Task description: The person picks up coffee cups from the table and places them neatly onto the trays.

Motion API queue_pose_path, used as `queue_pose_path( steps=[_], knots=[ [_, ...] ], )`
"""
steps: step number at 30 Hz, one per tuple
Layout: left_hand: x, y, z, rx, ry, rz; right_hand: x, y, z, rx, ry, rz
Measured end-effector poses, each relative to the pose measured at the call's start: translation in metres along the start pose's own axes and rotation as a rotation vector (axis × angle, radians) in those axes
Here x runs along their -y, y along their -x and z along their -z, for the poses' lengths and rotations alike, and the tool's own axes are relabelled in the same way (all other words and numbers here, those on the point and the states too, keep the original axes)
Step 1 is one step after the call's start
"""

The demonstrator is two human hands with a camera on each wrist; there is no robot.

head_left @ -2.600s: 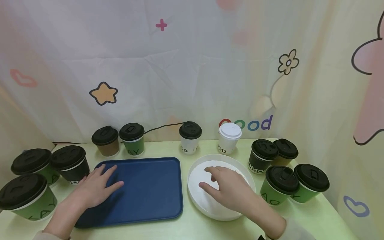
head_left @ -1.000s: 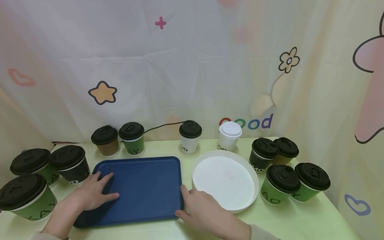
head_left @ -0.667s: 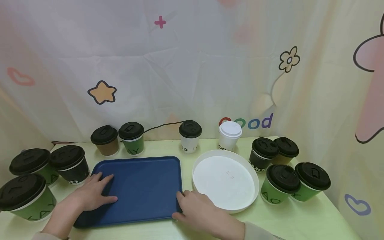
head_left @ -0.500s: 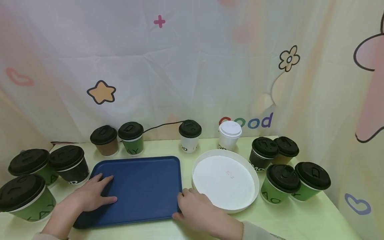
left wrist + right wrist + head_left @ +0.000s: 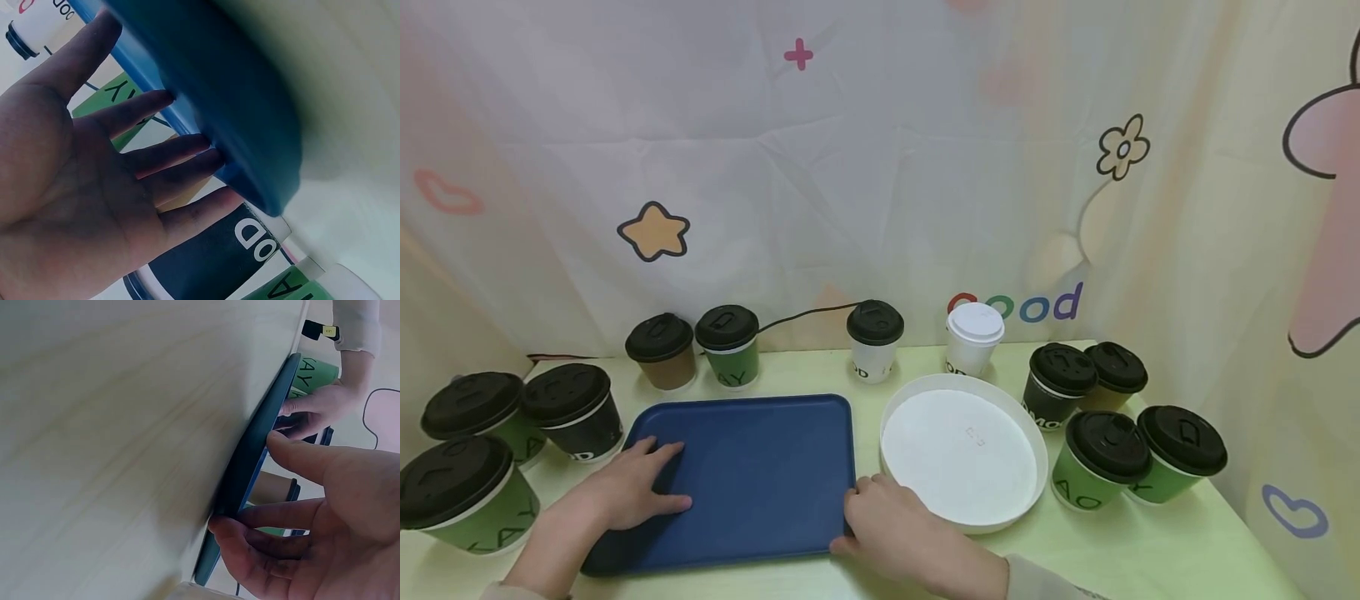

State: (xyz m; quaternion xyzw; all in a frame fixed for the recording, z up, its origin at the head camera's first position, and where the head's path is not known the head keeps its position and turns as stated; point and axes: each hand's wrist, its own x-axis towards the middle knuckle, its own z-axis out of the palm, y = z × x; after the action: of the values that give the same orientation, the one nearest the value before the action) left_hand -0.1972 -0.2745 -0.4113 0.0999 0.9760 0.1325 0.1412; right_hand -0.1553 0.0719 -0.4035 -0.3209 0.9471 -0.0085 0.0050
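A dark blue rectangular tray (image 5: 760, 467) lies on the table in front of me. My left hand (image 5: 628, 490) rests on its left side with fingers and thumb spread. In the left wrist view, straight fingertips touch the tray's rim. My right hand (image 5: 891, 525) grips the tray's right edge near the front corner. The right wrist view has its thumb on the rim and the curled fingers (image 5: 228, 540) at the edge. Close by on the right stands a white round tray (image 5: 962, 467) with a raised rim.
Lidded paper cups ring the trays: green cups (image 5: 478, 500) and a black cup (image 5: 574, 410) at left, several (image 5: 1086, 467) at right. Along the back stand a brown cup (image 5: 666, 367), a green cup (image 5: 735, 358), and white cups (image 5: 872, 358). A curtain (image 5: 850, 183) hangs behind.
My right hand has moved left from over the white round tray to the blue tray's edge. The round tray has shifted slightly right and back. Lately the blue tray has slid slightly toward me.
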Motion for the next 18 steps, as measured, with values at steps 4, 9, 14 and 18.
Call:
queue_pose_path(
  steps=[4, 9, 14, 18],
  knots=[
    [-0.0005, 0.0018, -0.0011, 0.011, -0.005, 0.003, -0.0006, 0.0022, 0.0002, 0.000, -0.013, 0.010],
    [-0.0022, 0.0054, -0.0015, 0.029, -0.003, 0.017, -0.0013, 0.0051, -0.0010, -0.021, -0.012, 0.027],
    [-0.0043, 0.0075, -0.0009, 0.034, -0.008, 0.029, -0.0009, 0.0068, -0.0014, -0.031, 0.000, 0.037],
    [-0.0063, 0.0086, -0.0011, 0.041, -0.015, 0.035, -0.0003, 0.0076, -0.0006, -0.028, 0.003, 0.040]
  ],
)
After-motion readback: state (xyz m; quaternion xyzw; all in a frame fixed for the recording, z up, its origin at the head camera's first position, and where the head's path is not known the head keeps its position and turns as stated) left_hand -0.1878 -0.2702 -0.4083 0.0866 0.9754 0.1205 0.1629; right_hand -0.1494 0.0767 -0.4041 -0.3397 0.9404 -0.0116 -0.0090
